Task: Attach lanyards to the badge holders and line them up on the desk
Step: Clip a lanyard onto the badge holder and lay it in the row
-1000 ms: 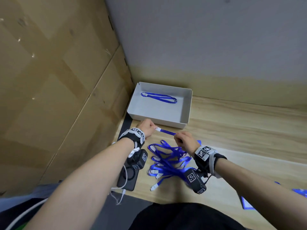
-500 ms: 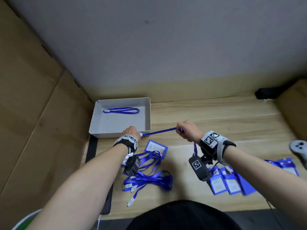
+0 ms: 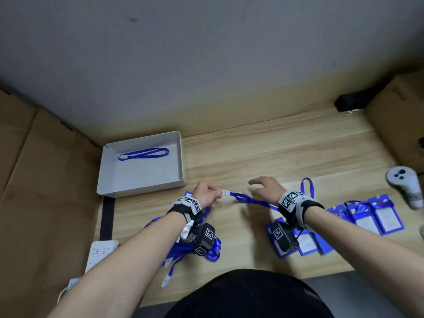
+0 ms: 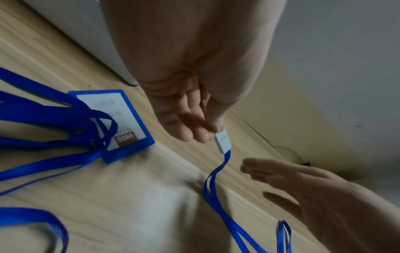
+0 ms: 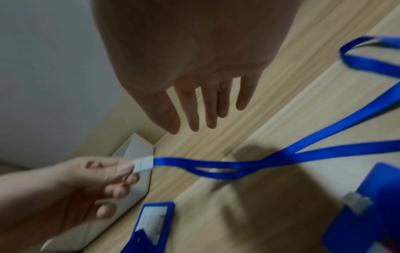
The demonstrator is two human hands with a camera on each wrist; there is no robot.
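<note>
My left hand (image 3: pixel 207 195) pinches the white clasp (image 4: pixel 223 140) of a blue lanyard (image 3: pixel 252 200), whose strap runs right across the wooden desk (image 3: pixel 263 157) and loops up past my right wrist. My right hand (image 3: pixel 263 188) hovers above the strap with its fingers (image 5: pixel 194 106) spread, holding nothing. A blue badge holder (image 4: pixel 121 123) lies below my left hand beside a pile of loose lanyards (image 3: pixel 195 246). Several more badge holders (image 3: pixel 307 242) lie under my right wrist, and others with lanyards attached (image 3: pixel 376 216) lie further right.
A white tray (image 3: pixel 181 157) at the back left holds one lanyard (image 3: pixel 143 154). Cardboard walls stand at left and far right. A grey controller (image 3: pixel 406 182) lies at the right edge, a black object (image 3: pixel 351 103) at the back right, a white power strip (image 3: pixel 101 251) at the front left.
My right hand has let go of the lanyard and spread its fingers above it. The left hand still pinches the white clasp. The head view has shifted right.
</note>
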